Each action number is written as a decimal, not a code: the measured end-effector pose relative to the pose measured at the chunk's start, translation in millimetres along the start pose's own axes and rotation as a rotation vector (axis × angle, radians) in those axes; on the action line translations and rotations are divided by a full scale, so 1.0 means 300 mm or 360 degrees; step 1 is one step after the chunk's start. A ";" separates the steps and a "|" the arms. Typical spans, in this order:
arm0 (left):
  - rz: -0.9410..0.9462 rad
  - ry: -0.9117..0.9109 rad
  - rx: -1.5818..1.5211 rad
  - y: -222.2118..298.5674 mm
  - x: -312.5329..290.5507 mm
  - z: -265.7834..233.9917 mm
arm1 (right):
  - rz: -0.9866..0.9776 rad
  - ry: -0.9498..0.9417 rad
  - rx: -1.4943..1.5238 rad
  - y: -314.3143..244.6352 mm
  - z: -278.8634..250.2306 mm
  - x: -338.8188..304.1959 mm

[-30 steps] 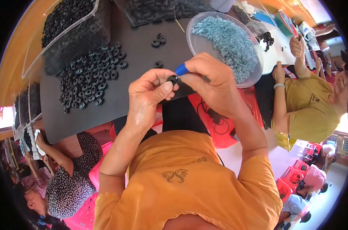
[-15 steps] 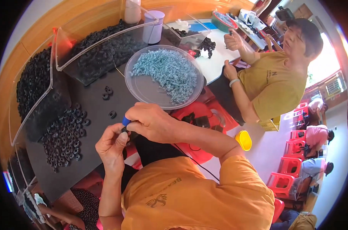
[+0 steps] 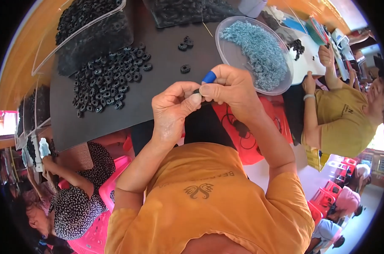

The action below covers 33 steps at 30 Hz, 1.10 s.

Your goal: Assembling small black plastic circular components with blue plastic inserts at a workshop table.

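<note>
My left hand (image 3: 171,109) and my right hand (image 3: 229,89) meet over the near edge of a dark table mat (image 3: 166,67). The left fingertips pinch a small black part (image 3: 196,92), mostly hidden between both hands. My right hand grips a tool with a blue handle tip (image 3: 209,77) that touches the part. A round clear bowl (image 3: 226,53) of small blue-grey pieces (image 3: 259,53) stands just beyond my right hand. A heap of black toothed rings (image 3: 109,80) lies on the mat to the left.
Clear bins (image 3: 90,34) of black parts stand at the far left and far centre. Three loose black rings (image 3: 185,46) lie mid-mat. One person in a yellow shirt (image 3: 340,122) sits at the right, another in a dotted top (image 3: 73,203) at lower left. Red stools (image 3: 340,190) stand lower right.
The view has swung about as my head moved. My hands stay together on the small black part with the blue-tipped tool.
</note>
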<state>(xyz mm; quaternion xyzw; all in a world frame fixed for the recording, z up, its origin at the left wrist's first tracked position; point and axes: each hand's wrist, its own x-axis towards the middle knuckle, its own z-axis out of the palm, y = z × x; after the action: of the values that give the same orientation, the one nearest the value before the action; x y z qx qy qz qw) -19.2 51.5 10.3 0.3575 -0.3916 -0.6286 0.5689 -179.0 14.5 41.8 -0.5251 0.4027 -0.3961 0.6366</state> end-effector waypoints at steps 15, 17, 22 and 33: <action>-0.0163 0.0052 -0.0526 0.040 0.042 -0.108 | -0.0936 0.0694 -0.2419 0.038 0.105 0.392; -0.0145 0.0044 -0.0517 0.043 0.040 -0.109 | -0.0608 0.0643 -0.2702 0.032 0.108 0.435; -0.0120 0.0076 -0.0501 0.049 0.038 -0.126 | -0.0415 0.0472 -0.2690 0.065 0.093 0.475; -0.0140 0.0128 -0.0445 0.033 0.032 -0.140 | -0.0779 0.0455 -0.2593 0.089 0.071 0.460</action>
<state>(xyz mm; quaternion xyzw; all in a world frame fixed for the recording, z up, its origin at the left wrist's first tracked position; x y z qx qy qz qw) 21.6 37.9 0.9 0.3163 -0.2611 -0.6866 0.6003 -107.1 -102.5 4.8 -0.8351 0.5131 -0.1723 -0.0985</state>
